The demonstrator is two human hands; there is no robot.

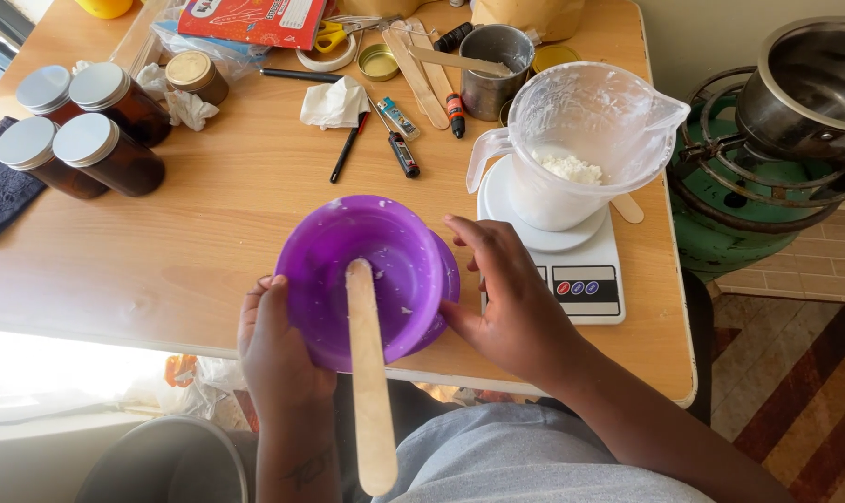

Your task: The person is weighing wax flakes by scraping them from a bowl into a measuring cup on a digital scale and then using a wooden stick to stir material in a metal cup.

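Holding a purple plastic bowl (367,275) tilted toward the wearer at the near edge of the bench (162,242), both hands clasp it from opposite sides: the left hand (278,349) wraps the lower left wall, the right hand (506,303) presses flat against the right wall with the thumb at the rim. A flat wooden stirring stick (368,373) lies in the bowl, its long end hanging out over the near rim. The bowl looks light and slightly flexible, with white residue smeared inside, so the walls may be greasy; the bare outer walls seem the surest hold, as both palms have it. The stick looks loose and could slide out. Just beyond, a clear measuring jug (581,149) with white flakes sits on a white kitchen scale (581,270); four amber jars (78,130) stand by the left edge.
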